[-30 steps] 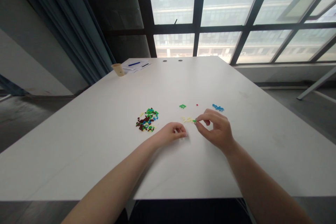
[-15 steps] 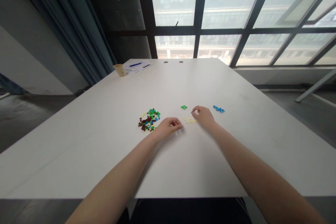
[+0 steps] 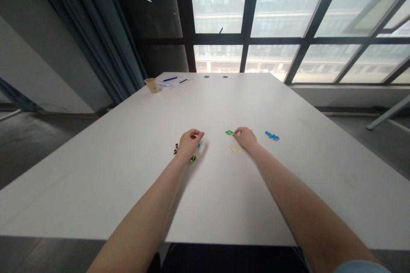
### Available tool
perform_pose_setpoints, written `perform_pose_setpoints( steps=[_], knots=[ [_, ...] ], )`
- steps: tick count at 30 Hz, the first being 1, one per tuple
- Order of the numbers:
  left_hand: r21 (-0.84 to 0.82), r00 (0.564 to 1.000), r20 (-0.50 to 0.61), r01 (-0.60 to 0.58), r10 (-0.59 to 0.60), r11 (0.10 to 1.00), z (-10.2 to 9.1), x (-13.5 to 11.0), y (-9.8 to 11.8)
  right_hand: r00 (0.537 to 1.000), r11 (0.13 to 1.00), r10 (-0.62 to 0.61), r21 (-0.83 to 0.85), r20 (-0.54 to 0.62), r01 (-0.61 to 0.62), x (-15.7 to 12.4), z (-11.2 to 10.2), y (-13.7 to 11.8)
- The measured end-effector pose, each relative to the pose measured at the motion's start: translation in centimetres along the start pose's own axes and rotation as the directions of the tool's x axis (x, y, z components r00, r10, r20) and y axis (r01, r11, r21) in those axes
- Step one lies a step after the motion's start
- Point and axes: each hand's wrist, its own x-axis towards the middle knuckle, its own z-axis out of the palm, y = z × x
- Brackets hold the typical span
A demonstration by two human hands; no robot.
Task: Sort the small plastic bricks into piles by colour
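Over the mixed heap of tiny coloured pieces (image 3: 193, 159) hovers my left hand (image 3: 188, 141), its thumb and fingers pinched together; whatever is between them is too small to make out. The hand covers most of the heap. My right hand (image 3: 245, 137) is at the right end of a small green pile (image 3: 229, 132), fingertips pinched; I cannot make out what they hold. Pale yellow pieces (image 3: 236, 149) lie just in front of that hand, on the near side. Off to its right is a cluster of blue pieces (image 3: 272, 136).
All this lies on a large white table (image 3: 128, 187). A paper cup (image 3: 152, 85) stands at its far left edge, beside papers (image 3: 179, 83) with a blue pen (image 3: 170, 79). Windows and a curtain (image 3: 96, 30) are behind.
My left hand has moved left and away from me, from beside the yellow pieces to over the mixed heap. My right hand has come closer to the green pile. The view has shifted slightly.
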Motion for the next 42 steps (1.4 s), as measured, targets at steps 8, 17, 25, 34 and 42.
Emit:
perform_pose_setpoints(
  steps=[8, 17, 25, 34, 42],
  knots=[
    [0.37, 0.979, 0.07, -0.203, 0.191, 0.906, -1.3, 0.7, -1.2, 0.999, 0.999, -0.019, 0.027, -0.049, 0.02, -2.2, -2.3, 0.3],
    [0.634, 0.968, 0.25, -0.171, 0.009, 0.755, -1.1, 0.2, -0.9, 0.982, 0.99, -0.139, 0.035, 0.125, 0.136, -6.3, -5.4, 2.2],
    [0.557, 0.971, 0.236, -0.172, 0.044, 0.813, -0.7, 0.1, -0.5, 0.981, 0.99, -0.126, 0.074, 0.146, 0.117, -6.8, -5.6, 2.7],
    [0.06, 0.919, 0.266, -0.318, 0.292, 0.946, 0.8, -2.6, 3.0, 0.971, 0.971, -0.223, 0.112, 0.082, 0.213, -8.2, -6.0, 1.1],
    [-0.407, 0.889, 0.298, -0.213, 0.349, 0.888, 2.8, -5.2, 4.4, 0.877, 0.845, -0.481, 0.258, -0.019, 0.469, -9.2, -5.2, -0.4]
  ],
)
